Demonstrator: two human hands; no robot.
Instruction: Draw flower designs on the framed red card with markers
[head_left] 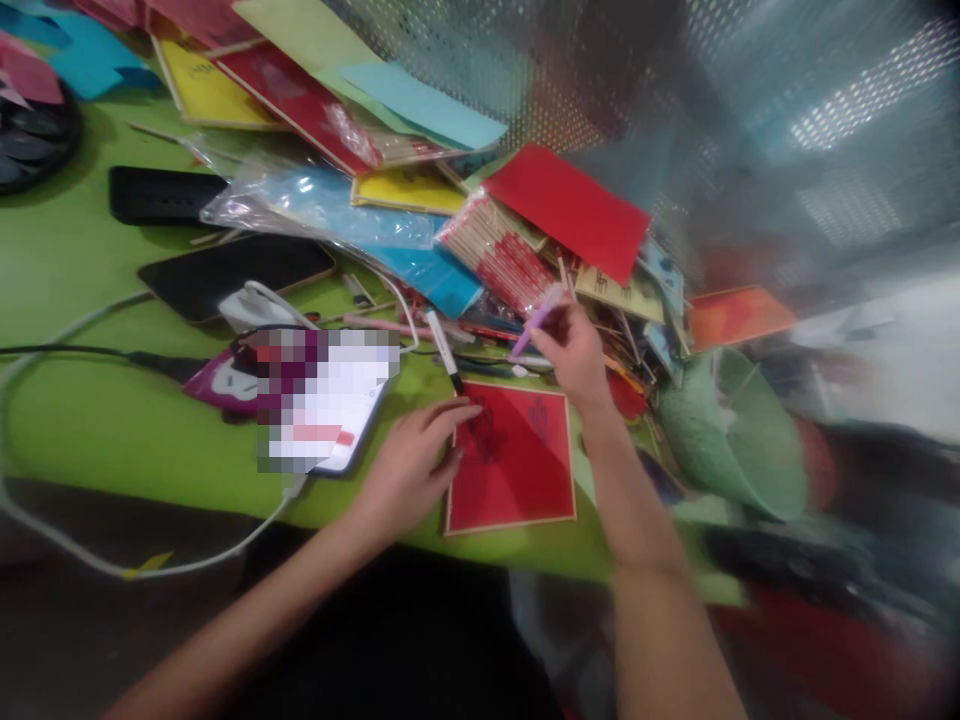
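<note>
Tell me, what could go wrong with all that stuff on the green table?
The white cable droops past the front edge of the green table, so snagging it might tug the lit phone it seems plugged into. The red card lies close to that edge, with the left hand at its side, so a bump could slide it off. The right hand holds a purple thing by a messy pile, which might shift if knocked.
</note>
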